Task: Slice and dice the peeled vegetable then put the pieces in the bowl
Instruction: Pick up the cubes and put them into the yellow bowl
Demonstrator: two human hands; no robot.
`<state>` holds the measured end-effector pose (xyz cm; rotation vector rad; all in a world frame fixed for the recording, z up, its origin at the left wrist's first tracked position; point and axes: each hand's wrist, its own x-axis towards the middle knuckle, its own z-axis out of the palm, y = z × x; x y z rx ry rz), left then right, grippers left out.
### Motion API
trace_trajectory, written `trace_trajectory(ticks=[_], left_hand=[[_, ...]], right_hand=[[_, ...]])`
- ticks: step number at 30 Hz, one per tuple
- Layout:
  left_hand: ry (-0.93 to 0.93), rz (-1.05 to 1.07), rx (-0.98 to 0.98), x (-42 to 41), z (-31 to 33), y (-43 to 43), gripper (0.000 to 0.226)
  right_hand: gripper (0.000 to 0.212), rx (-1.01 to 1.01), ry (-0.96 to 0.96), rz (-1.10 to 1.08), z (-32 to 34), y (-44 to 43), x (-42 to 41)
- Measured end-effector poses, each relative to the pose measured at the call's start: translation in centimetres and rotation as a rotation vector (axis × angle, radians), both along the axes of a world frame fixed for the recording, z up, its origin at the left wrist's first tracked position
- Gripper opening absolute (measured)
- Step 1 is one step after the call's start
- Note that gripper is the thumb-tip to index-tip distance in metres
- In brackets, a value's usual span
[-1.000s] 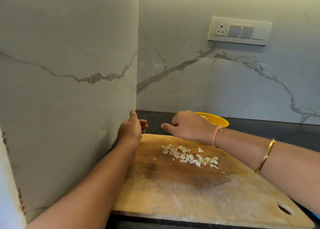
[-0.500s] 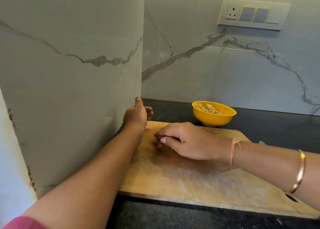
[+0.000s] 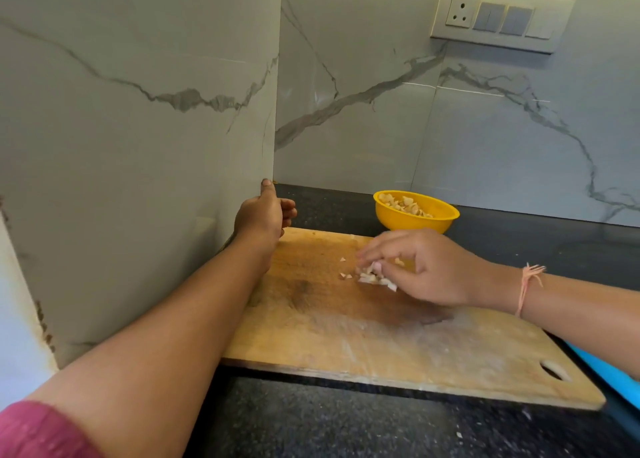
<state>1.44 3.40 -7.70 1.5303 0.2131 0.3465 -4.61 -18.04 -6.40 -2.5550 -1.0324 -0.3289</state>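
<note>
Down on the wooden cutting board, the right hand is curling its blurred fingers and thumb round a small heap of diced pieces, pinching them against the wood. A few loose bits are lying just beside the heap. The left hand is hovering over the board's far left corner, fingers folded in with nothing visible inside them and the thumb pointing up against the marble wall. Just beyond the board's far edge, the yellow bowl is sitting on the dark counter, holding more cut pieces. A switch plate is hanging on the back wall.
</note>
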Motion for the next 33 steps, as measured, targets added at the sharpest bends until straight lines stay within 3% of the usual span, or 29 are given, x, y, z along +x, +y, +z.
trace_trajectory(ticks=[3, 7, 14, 24, 26, 29, 33], left_hand=[[-0.009, 0.008, 0.011, 0.1, -0.1, 0.0, 0.057], [-0.009, 0.008, 0.020, 0.1, -0.2, 0.1, 0.057], [-0.018, 0.010, 0.014, 0.1, 0.0, -0.1, 0.054], [-0.023, -0.005, 0.015, 0.1, -0.1, 0.0, 0.054], [-0.017, -0.005, 0.009, 0.0, -0.1, 0.1, 0.054], [-0.015, -0.004, 0.002, -0.1, -0.1, 0.1, 0.054], [-0.020, -0.005, 0.013, -0.2, 0.0, 0.1, 0.054]], right_hand=[[0.026, 0.067, 0.063, -0.101, 1.0, 0.3, 1.1], [0.037, -0.082, 0.205, -0.240, 1.3, 1.4, 3.7], [0.043, -0.291, 0.296, -0.256, 0.3, 3.7, 5.2], [0.036, -0.069, 0.310, -0.139, 0.2, -0.3, 0.2], [0.049, -0.012, 0.264, -0.157, 0.4, -1.2, -0.6], [0.079, -0.133, 0.298, -0.236, 0.1, -1.8, -1.0], [0.094, -0.207, 0.314, -0.235, -1.4, -0.5, -1.5]])
